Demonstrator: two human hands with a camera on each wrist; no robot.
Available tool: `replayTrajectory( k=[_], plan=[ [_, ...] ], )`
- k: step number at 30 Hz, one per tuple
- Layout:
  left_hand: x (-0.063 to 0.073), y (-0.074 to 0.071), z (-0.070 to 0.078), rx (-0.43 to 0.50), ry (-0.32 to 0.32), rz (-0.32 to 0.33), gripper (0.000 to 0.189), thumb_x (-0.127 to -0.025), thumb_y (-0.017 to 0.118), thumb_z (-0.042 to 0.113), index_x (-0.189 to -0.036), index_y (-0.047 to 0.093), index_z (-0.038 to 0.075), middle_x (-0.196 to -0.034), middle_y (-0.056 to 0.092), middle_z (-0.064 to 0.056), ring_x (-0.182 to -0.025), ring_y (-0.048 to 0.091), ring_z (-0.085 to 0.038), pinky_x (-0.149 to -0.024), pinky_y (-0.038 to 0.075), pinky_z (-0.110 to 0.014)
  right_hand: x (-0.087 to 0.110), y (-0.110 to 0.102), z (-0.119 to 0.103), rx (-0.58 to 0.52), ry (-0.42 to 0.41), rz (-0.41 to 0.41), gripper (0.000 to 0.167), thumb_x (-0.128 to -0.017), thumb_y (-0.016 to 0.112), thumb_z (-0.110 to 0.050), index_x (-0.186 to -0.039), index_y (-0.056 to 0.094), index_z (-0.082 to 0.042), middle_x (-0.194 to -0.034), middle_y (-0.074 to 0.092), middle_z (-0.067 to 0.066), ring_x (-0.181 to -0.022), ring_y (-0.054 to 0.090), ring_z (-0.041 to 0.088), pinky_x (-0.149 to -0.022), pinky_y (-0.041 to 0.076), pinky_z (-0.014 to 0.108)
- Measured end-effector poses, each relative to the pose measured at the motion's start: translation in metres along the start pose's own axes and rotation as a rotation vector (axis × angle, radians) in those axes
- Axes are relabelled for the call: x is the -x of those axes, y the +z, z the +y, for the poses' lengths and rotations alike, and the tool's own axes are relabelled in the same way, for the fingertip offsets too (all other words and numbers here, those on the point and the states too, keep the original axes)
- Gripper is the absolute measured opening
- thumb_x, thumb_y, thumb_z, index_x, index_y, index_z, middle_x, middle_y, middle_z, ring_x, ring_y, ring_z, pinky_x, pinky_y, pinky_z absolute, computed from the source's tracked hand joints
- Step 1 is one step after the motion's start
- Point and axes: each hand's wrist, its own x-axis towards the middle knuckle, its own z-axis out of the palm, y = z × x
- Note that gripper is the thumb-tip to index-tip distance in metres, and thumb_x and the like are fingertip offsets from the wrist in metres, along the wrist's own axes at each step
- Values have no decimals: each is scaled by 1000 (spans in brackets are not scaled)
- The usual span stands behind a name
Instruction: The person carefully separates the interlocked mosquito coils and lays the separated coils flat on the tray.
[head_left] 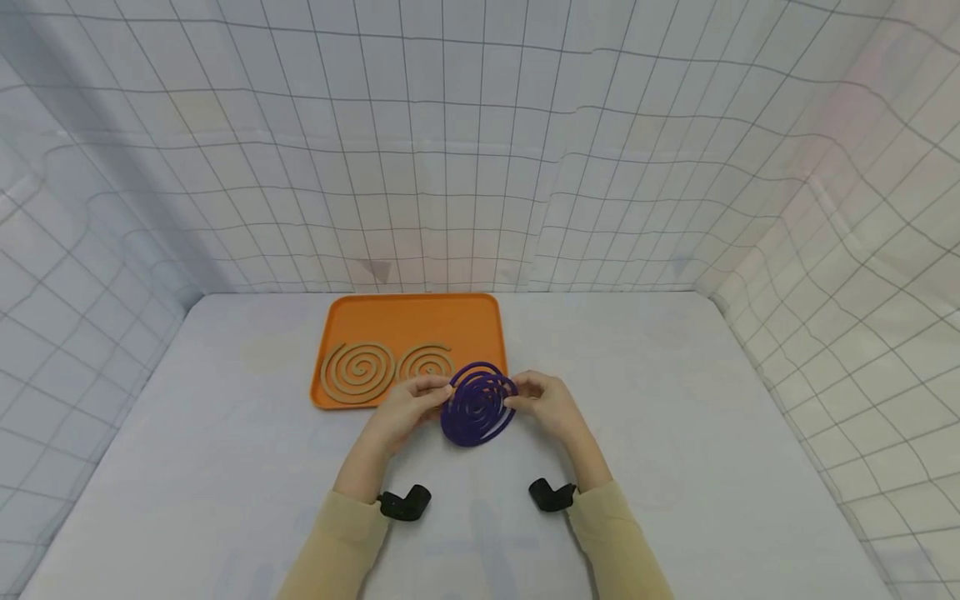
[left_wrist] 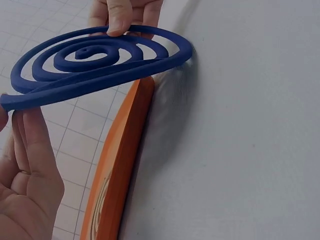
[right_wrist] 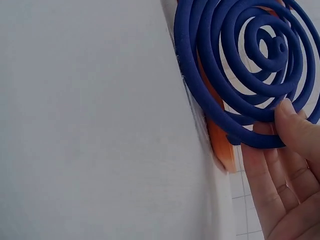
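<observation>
Both hands hold a dark blue mosquito coil (head_left: 474, 407) in the air over the table, close to the orange tray's front right corner. Its rings overlap and spread apart in the right wrist view, as if two spirals lie together; I cannot tell for sure. The left hand (head_left: 407, 408) pinches its left rim, and the right hand (head_left: 546, 405) pinches the opposite rim between thumb and fingers. In the right wrist view the thumb (right_wrist: 295, 125) presses on top of the rim. Two tan mosquito coils, one on the left (head_left: 358, 372) and one on the right (head_left: 423, 361), lie flat on the tray.
The orange tray (head_left: 416, 315) sits at the back of the white table (head_left: 645, 467), left of centre. White gridded cloth (head_left: 480, 150) hangs behind and at both sides. A black wrist device (head_left: 405, 503) is on the left wrist, another (head_left: 551, 496) on the right.
</observation>
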Motion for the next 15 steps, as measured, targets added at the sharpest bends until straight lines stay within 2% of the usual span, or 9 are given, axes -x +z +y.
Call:
replayTrajectory(
  k=[9,15],
  plan=[
    [2,-7,-2,-9,14,43,31,-97,61,13,-122,59,-5,-101,64,0,-89,62,-8,-81,54,-22,15,-1,-4,14,-67,29,16,-78,79,-1,-92,72,-7,-92,74,7,-86,69,17,-74,58,27],
    [1,-7,-4,-23,12,67,32,-97,62,16,-124,60,-2,-107,63,-2,-94,61,-8,-83,54,-24,25,-5,-7,29,-115,14,15,-78,79,0,-88,70,-8,-92,74,7,-88,71,20,-75,58,25]
  ],
)
